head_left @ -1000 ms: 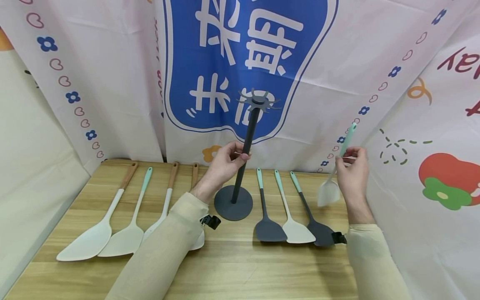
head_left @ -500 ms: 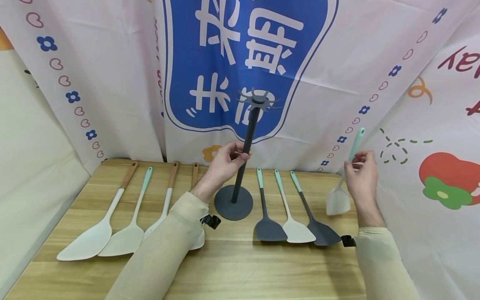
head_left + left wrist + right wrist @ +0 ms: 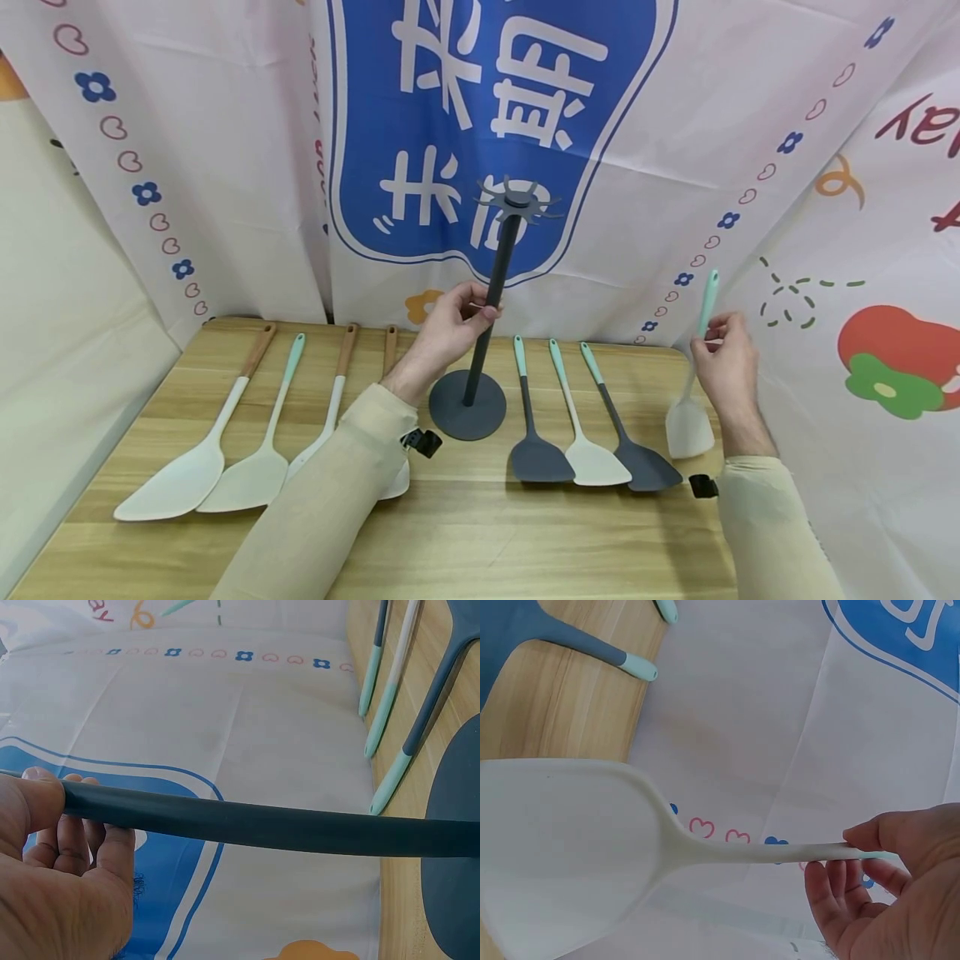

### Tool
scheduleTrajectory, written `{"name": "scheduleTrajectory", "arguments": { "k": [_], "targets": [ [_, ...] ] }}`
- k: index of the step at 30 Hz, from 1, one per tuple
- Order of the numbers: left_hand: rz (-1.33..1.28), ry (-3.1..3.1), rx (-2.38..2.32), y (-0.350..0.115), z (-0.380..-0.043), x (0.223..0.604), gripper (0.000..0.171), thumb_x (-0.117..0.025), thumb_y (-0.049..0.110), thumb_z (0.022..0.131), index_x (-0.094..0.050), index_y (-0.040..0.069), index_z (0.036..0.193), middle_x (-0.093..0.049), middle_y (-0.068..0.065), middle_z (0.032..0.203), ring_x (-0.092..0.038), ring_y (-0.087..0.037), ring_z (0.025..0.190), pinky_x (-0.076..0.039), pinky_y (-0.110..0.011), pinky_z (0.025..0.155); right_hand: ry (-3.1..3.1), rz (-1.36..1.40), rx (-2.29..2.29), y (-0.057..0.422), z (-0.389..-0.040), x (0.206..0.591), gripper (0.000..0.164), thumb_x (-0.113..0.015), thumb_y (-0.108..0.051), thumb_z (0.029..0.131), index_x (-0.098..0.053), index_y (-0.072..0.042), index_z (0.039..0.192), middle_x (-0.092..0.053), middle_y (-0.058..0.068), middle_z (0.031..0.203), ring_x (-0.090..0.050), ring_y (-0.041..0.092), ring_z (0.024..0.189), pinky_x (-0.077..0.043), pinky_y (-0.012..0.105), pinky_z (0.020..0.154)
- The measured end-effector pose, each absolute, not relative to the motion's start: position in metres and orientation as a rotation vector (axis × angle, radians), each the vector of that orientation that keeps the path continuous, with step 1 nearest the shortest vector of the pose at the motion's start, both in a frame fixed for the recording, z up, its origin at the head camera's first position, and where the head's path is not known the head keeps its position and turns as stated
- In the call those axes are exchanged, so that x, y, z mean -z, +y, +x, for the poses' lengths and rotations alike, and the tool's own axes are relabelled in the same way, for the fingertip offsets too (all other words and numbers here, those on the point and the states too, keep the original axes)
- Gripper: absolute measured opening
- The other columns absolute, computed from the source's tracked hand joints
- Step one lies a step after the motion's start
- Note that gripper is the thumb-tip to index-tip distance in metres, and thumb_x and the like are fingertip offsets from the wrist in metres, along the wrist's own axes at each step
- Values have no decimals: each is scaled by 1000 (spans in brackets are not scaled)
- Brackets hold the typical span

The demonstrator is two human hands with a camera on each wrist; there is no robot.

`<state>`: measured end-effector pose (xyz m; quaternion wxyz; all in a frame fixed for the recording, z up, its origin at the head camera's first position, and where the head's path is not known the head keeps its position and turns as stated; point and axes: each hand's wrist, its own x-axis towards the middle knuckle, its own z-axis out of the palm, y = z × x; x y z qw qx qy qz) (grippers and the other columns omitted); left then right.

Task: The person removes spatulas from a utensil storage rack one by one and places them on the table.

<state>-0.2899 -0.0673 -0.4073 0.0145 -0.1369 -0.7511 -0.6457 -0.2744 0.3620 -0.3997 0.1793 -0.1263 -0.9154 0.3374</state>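
Observation:
In the head view my left hand (image 3: 450, 329) grips the dark upright pole of a utensil stand (image 3: 480, 367), which has a round base on the table and a ring of hooks at its top. The left wrist view shows thumb and fingers about that pole (image 3: 285, 825). At the far right, my right hand (image 3: 727, 358) pinches a white spatula (image 3: 690, 429) with a mint handle, blade hanging downward. In the right wrist view the thumb and fingers hold this spatula (image 3: 577, 855) near where shaft meets handle. Whether its blade touches the table I cannot tell.
Right of the stand lie a dark spatula (image 3: 538, 458), a white spatula (image 3: 596, 462) and another dark spatula (image 3: 647, 467), all mint-handled. Several pale turners, including a wooden-handled one (image 3: 180, 479), lie at left, partly behind the left sleeve. A printed cloth (image 3: 255, 167) backs the wooden table (image 3: 480, 542).
My right hand has moved right and slightly down with the white spatula, whose blade now sits lower, right of the dark spatula. The left hand and the stand stay in place.

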Motion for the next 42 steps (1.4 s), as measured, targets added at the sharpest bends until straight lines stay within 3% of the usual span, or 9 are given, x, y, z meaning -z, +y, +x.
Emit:
{"name": "scheduleTrajectory", "arguments": {
  "k": [5,10,13,18,24,32,42],
  "targets": [
    [-425,-2341,2014,-67,-290,407,15,-70,15,119,-73,9,133,-77,-16,130,-69,-30,113,-58,-51,110,-2672,-318,-934,371,-278,409,38,-62,-7,112,-50,5,146,-69,31,138,-73,48,123,-49,19,76],
    [-426,-2343,2007,-67,-291,408,16,-71,15,119,-73,8,133,-77,-16,129,-69,-30,113,-57,-50,108,-2736,-297,-919,374,-279,417,34,-64,-6,113,-50,6,142,-69,34,135,-75,53,124,-62,43,90],
    [-425,-2342,2006,-67,-290,408,16,-70,15,119,-73,8,133,-77,-16,129,-69,-30,113,-58,-50,108,-2764,-308,-934,377,-281,421,34,-64,-6,113,-50,6,142,-69,35,136,-75,53,124,-64,49,93],
    [-426,-2336,2014,-68,-289,407,16,-70,14,119,-73,8,134,-77,-16,130,-69,-30,112,-58,-50,109,-2813,-315,-921,381,-283,427,33,-64,-6,112,-50,5,139,-68,33,132,-74,51,122,-61,43,87],
    [-435,-2330,2016,-68,-290,408,16,-70,13,119,-73,8,134,-77,-16,129,-69,-30,112,-58,-50,109,-2853,-287,-902,382,-282,436,31,-65,-6,111,-50,5,136,-68,34,132,-74,53,123,-63,46,87],
    [-439,-2333,2006,-68,-290,408,15,-70,12,119,-73,8,133,-78,-16,130,-70,-30,112,-58,-51,109,-2886,-260,-901,381,-283,444,31,-67,-5,110,-51,4,134,-69,34,131,-74,49,115,-55,31,75],
    [-438,-2319,2012,-68,-290,408,15,-70,11,119,-73,8,132,-78,-16,129,-69,-30,112,-58,-50,109,-2866,-252,-953,380,-289,461,38,-69,-4,110,-56,10,142,-70,36,137,-74,54,126,-61,38,88]
  ]
}}
